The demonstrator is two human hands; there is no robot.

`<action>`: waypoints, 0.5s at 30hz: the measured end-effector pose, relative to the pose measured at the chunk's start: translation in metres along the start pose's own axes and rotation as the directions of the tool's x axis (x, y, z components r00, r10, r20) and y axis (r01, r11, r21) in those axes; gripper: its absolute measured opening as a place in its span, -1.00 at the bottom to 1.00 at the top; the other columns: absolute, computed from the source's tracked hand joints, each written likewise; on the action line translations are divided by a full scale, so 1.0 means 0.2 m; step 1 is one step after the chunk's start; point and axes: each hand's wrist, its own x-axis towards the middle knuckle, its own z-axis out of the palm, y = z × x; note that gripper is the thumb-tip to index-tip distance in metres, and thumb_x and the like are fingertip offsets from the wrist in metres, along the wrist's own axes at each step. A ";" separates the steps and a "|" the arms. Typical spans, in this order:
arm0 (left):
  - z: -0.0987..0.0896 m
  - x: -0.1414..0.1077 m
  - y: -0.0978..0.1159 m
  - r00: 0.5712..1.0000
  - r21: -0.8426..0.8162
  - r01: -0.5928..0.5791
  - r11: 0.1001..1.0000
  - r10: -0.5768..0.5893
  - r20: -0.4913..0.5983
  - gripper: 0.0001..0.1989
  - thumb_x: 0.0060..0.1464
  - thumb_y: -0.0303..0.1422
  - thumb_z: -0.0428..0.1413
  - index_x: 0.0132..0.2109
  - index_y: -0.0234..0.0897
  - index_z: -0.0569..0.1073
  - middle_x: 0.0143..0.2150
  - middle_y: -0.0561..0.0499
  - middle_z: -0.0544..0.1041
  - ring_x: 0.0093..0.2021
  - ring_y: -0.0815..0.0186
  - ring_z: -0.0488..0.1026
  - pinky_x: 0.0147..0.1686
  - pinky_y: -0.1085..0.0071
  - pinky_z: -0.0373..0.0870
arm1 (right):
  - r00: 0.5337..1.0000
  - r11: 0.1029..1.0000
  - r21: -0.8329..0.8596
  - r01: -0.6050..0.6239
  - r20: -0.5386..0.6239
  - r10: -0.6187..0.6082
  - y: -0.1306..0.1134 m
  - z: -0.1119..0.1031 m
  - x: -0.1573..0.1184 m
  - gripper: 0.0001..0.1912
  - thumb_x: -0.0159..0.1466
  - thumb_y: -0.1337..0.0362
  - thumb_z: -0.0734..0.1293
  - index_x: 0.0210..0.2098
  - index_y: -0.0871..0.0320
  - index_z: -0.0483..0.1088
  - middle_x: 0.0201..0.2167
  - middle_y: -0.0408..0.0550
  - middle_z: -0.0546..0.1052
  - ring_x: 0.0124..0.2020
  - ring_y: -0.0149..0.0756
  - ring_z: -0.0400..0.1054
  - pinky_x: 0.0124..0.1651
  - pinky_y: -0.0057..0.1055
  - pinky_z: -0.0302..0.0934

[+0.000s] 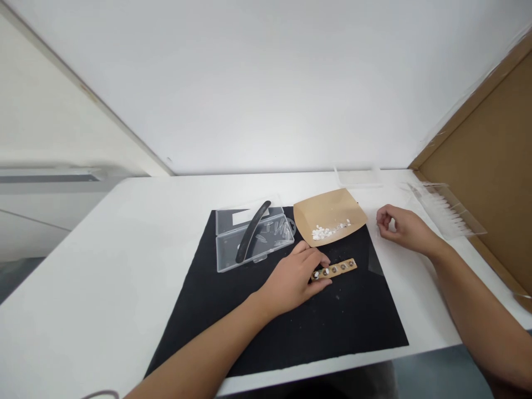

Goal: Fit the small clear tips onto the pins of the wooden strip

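Observation:
My left hand (296, 277) is closed around the left end of a narrow tan strip (338, 269) on the black mat (324, 327). Several round metallic studs run along the strip, with small white pieces at its left part. To the right of the mat, over the white table, my right hand (401, 226) has its fingertips curled together; anything between them is too small to make out. A tan paper tray (326, 210) with small white pieces (322, 233) stands just beyond the strip.
An open clear plastic case (228, 254) holding clear pieces lies left of the tray, a black curved file (252, 233) across it. Clear packs (449, 213) lie at the right, by a cardboard panel (490, 149). A white wall (282, 88) rises behind the table (112, 277).

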 end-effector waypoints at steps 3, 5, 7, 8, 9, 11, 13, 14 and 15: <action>-0.01 0.00 0.01 0.997 0.027 -0.068 0.997 0.069 -0.037 -0.74 0.27 -0.22 0.30 0.00 -0.23 0.48 -0.08 -0.10 0.60 -0.03 0.10 0.47 -0.09 0.24 0.51 | 0.991 0.999 0.018 0.030 -0.132 -0.027 -0.06 0.00 -0.01 -0.88 0.26 0.29 0.38 -0.19 0.04 0.41 -0.36 -0.17 0.56 -0.47 -0.36 0.36 -0.36 -0.39 0.24; -0.01 0.00 0.03 0.985 0.028 -0.130 0.991 0.132 -0.114 -0.77 0.30 -0.23 0.27 0.00 -0.24 0.49 -0.09 -0.11 0.61 -0.05 0.13 0.50 -0.07 0.24 0.51 | 0.968 0.993 0.069 0.093 -0.240 -0.074 -0.14 0.02 -0.03 -0.88 0.28 0.32 0.39 -0.19 0.02 0.41 -0.37 -0.19 0.55 -0.48 -0.37 0.35 -0.38 -0.39 0.25; -0.01 0.01 0.04 0.955 0.024 -0.183 0.983 0.183 -0.233 -0.82 0.33 -0.30 0.24 0.00 -0.25 0.50 -0.13 -0.10 0.61 -0.09 0.16 0.52 -0.07 0.25 0.51 | 0.919 0.960 0.166 0.228 -0.361 -0.156 -0.25 0.06 -0.06 -0.84 0.28 0.36 0.40 -0.19 0.02 0.38 -0.30 -0.15 0.58 -0.42 -0.36 0.42 -0.43 -0.41 0.25; -0.01 0.01 0.05 0.935 0.020 -0.204 0.979 0.201 -0.293 -0.83 0.33 -0.33 0.24 0.01 -0.25 0.50 -0.14 -0.10 0.62 -0.10 0.18 0.53 -0.07 0.25 0.51 | 0.896 0.933 0.207 0.295 -0.399 -0.195 -0.31 0.08 -0.07 -0.81 0.28 0.38 0.41 -0.18 0.01 0.36 -0.28 -0.14 0.59 -0.41 -0.35 0.44 -0.46 -0.42 0.24; -0.01 0.02 0.06 0.914 0.013 -0.221 0.975 0.212 -0.346 -0.82 0.33 -0.35 0.24 0.03 -0.25 0.49 -0.14 -0.10 0.62 -0.11 0.19 0.54 -0.07 0.25 0.52 | 0.874 0.907 0.233 0.352 -0.430 -0.228 -0.37 0.10 -0.09 -0.77 0.27 0.41 0.42 -0.17 0.01 0.35 -0.28 -0.14 0.60 -0.40 -0.35 0.46 -0.48 -0.43 0.23; 0.00 0.02 0.08 0.885 -0.013 -0.236 0.972 0.210 -0.416 -0.77 0.30 -0.36 0.27 0.06 -0.25 0.49 -0.13 -0.10 0.62 -0.10 0.19 0.56 -0.07 0.24 0.53 | 0.838 0.872 0.224 0.435 -0.454 -0.301 -0.48 0.14 -0.11 -0.72 0.25 0.45 0.43 -0.16 0.00 0.36 -0.29 -0.15 0.61 -0.37 -0.34 0.49 -0.49 -0.45 0.26; 0.00 0.03 0.10 0.873 -0.048 -0.241 0.969 0.195 -0.447 -0.74 0.28 -0.37 0.30 0.07 -0.24 0.50 -0.12 -0.10 0.62 -0.10 0.20 0.58 -0.08 0.25 0.54 | 0.799 0.833 0.213 0.510 -0.474 -0.369 -0.56 0.18 -0.14 -0.69 0.25 0.47 0.45 -0.14 0.00 0.36 -0.30 -0.16 0.61 -0.32 -0.33 0.53 -0.46 -0.46 0.31; 0.00 0.03 0.10 0.871 -0.065 -0.245 0.967 0.190 -0.452 -0.75 0.28 -0.38 0.30 0.06 -0.24 0.50 -0.12 -0.10 0.63 -0.10 0.21 0.58 -0.08 0.26 0.54 | 0.789 0.820 0.203 0.535 -0.466 -0.400 -0.58 0.20 -0.14 -0.68 0.25 0.48 0.45 -0.13 0.00 0.36 -0.29 -0.16 0.61 -0.31 -0.34 0.54 -0.42 -0.46 0.36; 0.01 0.03 0.10 0.871 -0.080 -0.250 0.965 0.188 -0.453 -0.75 0.27 -0.39 0.31 0.05 -0.23 0.50 -0.13 -0.09 0.63 -0.11 0.21 0.58 -0.08 0.26 0.55 | 0.775 0.805 0.192 0.561 -0.466 -0.428 -0.60 0.21 -0.14 -0.68 0.25 0.49 0.45 -0.12 0.00 0.36 -0.28 -0.16 0.61 -0.31 -0.35 0.55 -0.38 -0.45 0.40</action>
